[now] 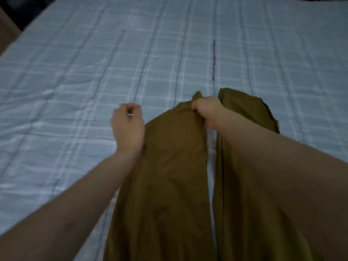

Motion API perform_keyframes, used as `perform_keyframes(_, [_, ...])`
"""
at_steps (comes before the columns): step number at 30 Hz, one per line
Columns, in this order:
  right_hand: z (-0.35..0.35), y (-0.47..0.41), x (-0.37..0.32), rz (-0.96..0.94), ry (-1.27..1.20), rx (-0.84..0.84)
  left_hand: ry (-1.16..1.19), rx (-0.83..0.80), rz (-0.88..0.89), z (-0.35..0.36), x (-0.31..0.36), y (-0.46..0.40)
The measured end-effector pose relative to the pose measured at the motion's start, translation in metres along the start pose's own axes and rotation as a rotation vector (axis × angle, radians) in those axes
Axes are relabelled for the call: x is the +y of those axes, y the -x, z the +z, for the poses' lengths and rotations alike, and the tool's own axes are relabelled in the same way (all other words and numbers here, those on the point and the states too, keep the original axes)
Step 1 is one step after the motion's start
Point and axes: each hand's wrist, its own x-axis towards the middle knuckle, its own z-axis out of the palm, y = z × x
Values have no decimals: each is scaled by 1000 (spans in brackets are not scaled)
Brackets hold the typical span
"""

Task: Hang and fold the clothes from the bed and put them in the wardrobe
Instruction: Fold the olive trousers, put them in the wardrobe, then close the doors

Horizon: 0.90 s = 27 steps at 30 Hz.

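Presently we have the olive-brown trousers (169, 166) laid out on the bed (75, 72), over its pale blue checked cover. Two legs side by side, a thin strip of cover showing between them. Long axis runs from our body straight away up the bed; the far ends lie just past the hands, the near part runs out of view at the bottom edge.

Right hand (206, 112): fingers curled over the far end of the left-lying leg, pinching cloth at its inner corner. Left hand (127, 125): hovering just left of that same leg, fingers loosely curled, apparently holding nothing; whether the wrist brushes the fabric edge we cannot tell.

Judgement: the right hand already has the cloth, so the coming fold likely turns on drawing that leg sideways, across the long axis, onto its neighbour.
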Motion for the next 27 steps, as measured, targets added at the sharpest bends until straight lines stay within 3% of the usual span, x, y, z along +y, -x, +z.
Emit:
perform_keyframes(1, [-2,3,-3,-19,-107,-54,-79,-7,-128,-2,-1,-22])
perform_keyframes(2, [-4,4,-6,-41,-229,-138,-102,-119,-217,0,-2,-37])
perform_keyframes(4, [-13,12,-12,-100,-479,-356,-75,-420,-266,15,3,-54])
perform_keyframes(6, [-24,19,-15,-148,-572,-502,-48,-678,-348,23,19,-57])
perform_keyframes(8, [-33,22,-15,-145,-563,-514,16,-931,-467,19,32,-64])
perform_keyframes(11, [-50,16,-14,-56,-512,-441,35,-1196,-440,8,37,-77])
perform_keyframes(12, [-54,14,-15,-20,-479,-409,49,-1190,-424,6,39,-77])
perform_keyframes(14, [-55,10,-16,-6,-370,-313,146,-1019,-418,8,43,-79])
perform_keyframes(16, [-47,-1,-14,-78,-214,-104,288,-790,-444,11,49,-83])
perform_keyframes(18, [-35,-12,-9,-159,-109,125,271,-577,-420,11,53,-93])
perform_keyframes(20, [-21,-13,-9,-260,-42,330,225,-463,-395,13,59,-100])
perform_keyframes(22, [-6,-6,-10,-360,-36,363,233,-504,-379,18,69,-100])
perform_keyframes(25, [17,22,-17,-356,-234,36,256,-708,-343,30,94,-86])
perform_keyframes(27, [20,31,-16,-328,-194,-61,279,-896,-383,33,112,-76])
